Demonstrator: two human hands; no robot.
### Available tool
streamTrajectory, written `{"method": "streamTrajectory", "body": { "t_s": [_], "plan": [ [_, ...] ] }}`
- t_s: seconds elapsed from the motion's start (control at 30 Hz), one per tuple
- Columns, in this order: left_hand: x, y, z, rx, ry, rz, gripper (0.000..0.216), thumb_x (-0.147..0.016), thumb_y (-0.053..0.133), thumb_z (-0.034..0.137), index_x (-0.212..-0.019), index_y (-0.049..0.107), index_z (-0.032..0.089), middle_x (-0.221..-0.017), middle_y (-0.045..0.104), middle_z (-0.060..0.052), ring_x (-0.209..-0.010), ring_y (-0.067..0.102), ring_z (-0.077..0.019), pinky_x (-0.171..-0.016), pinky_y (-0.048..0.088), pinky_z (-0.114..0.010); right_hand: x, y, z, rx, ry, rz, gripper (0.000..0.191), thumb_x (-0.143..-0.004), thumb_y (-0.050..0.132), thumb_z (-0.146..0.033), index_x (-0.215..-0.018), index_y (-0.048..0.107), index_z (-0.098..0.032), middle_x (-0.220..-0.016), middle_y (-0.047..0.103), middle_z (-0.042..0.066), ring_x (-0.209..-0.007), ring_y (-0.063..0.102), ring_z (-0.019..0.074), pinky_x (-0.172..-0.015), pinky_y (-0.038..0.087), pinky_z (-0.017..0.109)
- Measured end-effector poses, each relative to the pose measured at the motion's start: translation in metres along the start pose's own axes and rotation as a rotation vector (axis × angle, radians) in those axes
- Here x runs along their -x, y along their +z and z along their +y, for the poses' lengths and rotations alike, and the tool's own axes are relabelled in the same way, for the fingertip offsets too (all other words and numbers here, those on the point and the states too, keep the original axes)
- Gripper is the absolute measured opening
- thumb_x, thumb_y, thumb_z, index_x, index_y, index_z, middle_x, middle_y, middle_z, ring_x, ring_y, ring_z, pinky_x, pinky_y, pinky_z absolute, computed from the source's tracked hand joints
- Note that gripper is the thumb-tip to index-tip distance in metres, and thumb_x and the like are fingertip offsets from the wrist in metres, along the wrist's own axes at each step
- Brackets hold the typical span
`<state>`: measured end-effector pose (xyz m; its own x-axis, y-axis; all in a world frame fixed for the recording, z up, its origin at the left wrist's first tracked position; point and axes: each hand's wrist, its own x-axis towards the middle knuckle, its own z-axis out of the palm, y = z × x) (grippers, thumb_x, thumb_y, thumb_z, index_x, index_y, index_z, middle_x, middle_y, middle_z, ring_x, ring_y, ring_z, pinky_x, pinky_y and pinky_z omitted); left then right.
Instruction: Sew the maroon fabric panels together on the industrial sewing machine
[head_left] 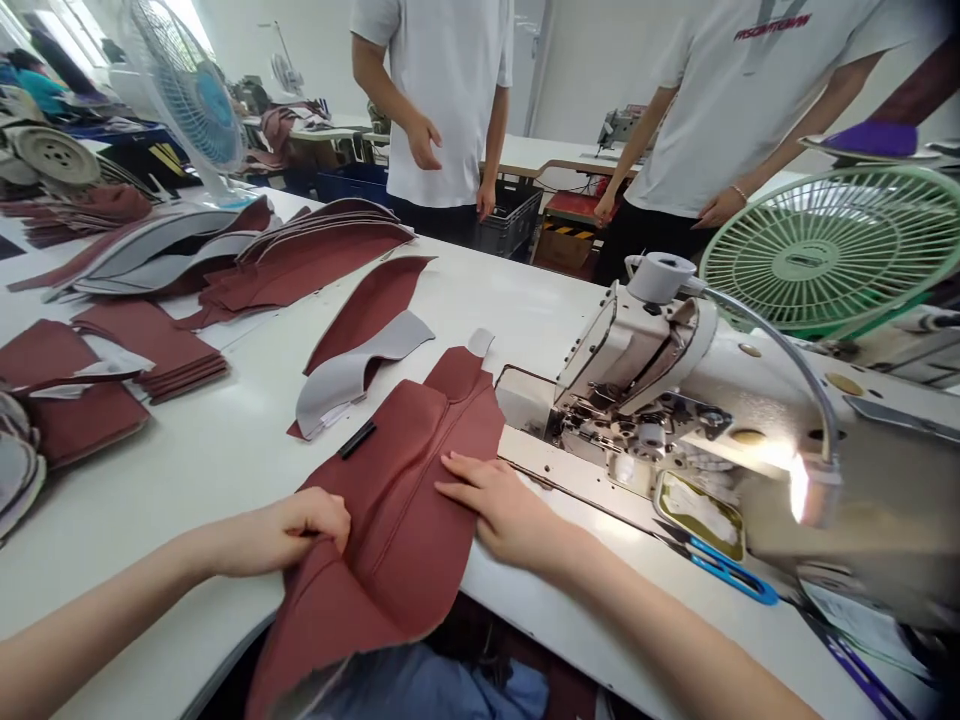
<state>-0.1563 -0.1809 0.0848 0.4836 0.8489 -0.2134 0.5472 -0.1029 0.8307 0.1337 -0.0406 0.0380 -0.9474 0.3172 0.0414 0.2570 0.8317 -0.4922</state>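
Pressing a maroon fabric panel (405,500) flat on the near edge of the counter (187,480), just left of the sewing machine (637,370), lower end spilling over the edge. Left hand (292,530): grip closed, pinching the panel's left border. Right hand (499,510): grip open, fingers flat and spread on the right border.

Best done, probably, by keeping even tension on both borders, smoothing outward from the centre seam, and not letting the overhang drag the piece askew.

Matte brick-red, soft-looking; raised seam lengthwise down the middle; narrow top end with a small grey tab; bottom corner curling.

Beside the left border, a short black strip (357,439); beyond it, a grey-backed cut piece (360,365). Farther left, stacks of maroon pieces (157,345). Below the machine's lit lamp (814,490), blue-handled snips (731,575); behind, a green fan (832,245). Across the counter, one person in a white T-shirt (442,90) and another (735,100), standing.
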Motion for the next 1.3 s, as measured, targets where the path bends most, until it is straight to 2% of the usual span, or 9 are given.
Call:
{"method": "streamTrajectory", "body": {
  "t_s": [0.2,0.3,0.4,0.47,0.67,0.87,1.03,1.17,1.3],
  "plan": [
    [0.002,-0.033,0.0,0.253,-0.151,-0.222,0.037,-0.085,0.044,0.016,-0.105,0.073,0.026,-0.076,0.074,0.0,-0.074,0.067,-0.0202,-0.076,0.054,-0.026,-0.027,-0.016,0.015,-0.089,0.402,0.371,0.051,-0.088,0.037,-0.01,-0.134,0.057,-0.021,-0.13,0.061,0.008,-0.12,0.056,0.0211,-0.102,0.046,0.039],
    [-0.033,-0.06,-0.004,-0.067,-0.102,0.106,0.029,-0.09,0.048,0.03,-0.105,0.072,0.027,-0.102,0.073,-0.002,-0.094,0.067,-0.021,-0.084,0.052,-0.026,-0.062,-0.013,0.027,0.099,0.528,0.396,0.051,-0.095,0.047,-0.031,-0.143,0.047,-0.014,-0.137,0.056,0.015,-0.125,0.051,0.0292,-0.103,0.043,0.045],
    [-0.089,-0.089,-0.018,-0.505,-0.056,0.456,0.04,-0.089,0.046,0.027,-0.124,0.064,0.023,-0.134,0.06,-0.006,-0.124,0.054,-0.0248,-0.108,0.04,-0.035,-0.09,0.005,0.03,0.28,0.449,0.344,0.057,-0.096,0.048,-0.031,-0.149,0.038,-0.011,-0.148,0.047,0.017,-0.133,0.045,0.03,-0.107,0.038,0.047],
    [-0.127,-0.104,-0.03,-0.756,-0.255,0.49,0.057,-0.084,0.051,0.021,-0.141,0.05,0.015,-0.151,0.043,-0.013,-0.137,0.04,-0.0299,-0.114,0.033,-0.042,-0.098,0.017,0.03,0.344,0.362,0.313,0.053,-0.098,0.04,-0.021,-0.151,0.036,-0.012,-0.153,0.042,0.014,-0.138,0.04,0.0249,-0.11,0.035,0.043],
    [-0.198,-0.126,-0.058,-0.823,-0.513,0.457,0.039,-0.075,0.059,0.009,-0.113,0.066,0.006,-0.115,0.063,-0.026,-0.109,0.057,-0.0386,-0.09,0.045,-0.048,-0.074,0.021,0.034,0.441,0.336,0.201,0.054,-0.097,0.034,-0.012,-0.15,0.039,-0.013,-0.156,0.037,0.012,-0.145,0.032,0.0266,-0.108,0.036,0.044],
    [-0.191,-0.153,-0.047,-0.817,-0.489,0.556,0.043,-0.078,0.054,0.006,-0.118,0.066,0.011,-0.109,0.064,-0.017,-0.101,0.058,-0.0297,-0.088,0.044,-0.037,-0.043,0.022,0.028,0.553,0.421,0.196,0.056,-0.094,0.038,-0.01,-0.15,0.04,-0.01,-0.156,0.037,0.014,-0.145,0.028,0.0371,-0.107,0.036,0.051],
    [-0.183,-0.106,0.008,-0.92,-0.067,0.776,0.059,-0.084,0.038,0.003,-0.138,0.054,0.021,-0.105,0.059,-0.012,-0.104,0.051,-0.0276,-0.09,0.042,-0.04,-0.046,0.024,0.025,0.624,0.358,0.182,0.053,-0.095,0.036,-0.009,-0.147,0.041,-0.002,-0.153,0.038,0.02,-0.143,0.035,0.0351,-0.107,0.037,0.047],
    [-0.203,-0.024,0.022,-0.913,0.316,0.339,0.047,-0.085,0.046,0.007,-0.127,0.063,0.023,-0.101,0.058,-0.011,-0.097,0.052,-0.0258,-0.087,0.045,-0.041,-0.042,0.023,0.021,0.624,0.429,0.188,0.041,-0.093,0.043,-0.012,-0.128,0.06,0.0,-0.131,0.06,0.025,-0.132,0.047,0.0388,-0.103,0.04,0.049],
    [-0.219,0.019,-0.001,-0.571,0.338,0.26,0.063,-0.075,0.046,0.0,-0.135,0.052,0.02,-0.118,0.053,-0.011,-0.108,0.054,-0.022,-0.098,0.048,-0.037,-0.012,0.021,0.018,0.476,0.466,0.228,0.031,-0.093,0.047,-0.017,-0.113,0.069,-0.007,-0.121,0.066,0.022,-0.128,0.049,0.0359,-0.104,0.04,0.05]
  ]
}}
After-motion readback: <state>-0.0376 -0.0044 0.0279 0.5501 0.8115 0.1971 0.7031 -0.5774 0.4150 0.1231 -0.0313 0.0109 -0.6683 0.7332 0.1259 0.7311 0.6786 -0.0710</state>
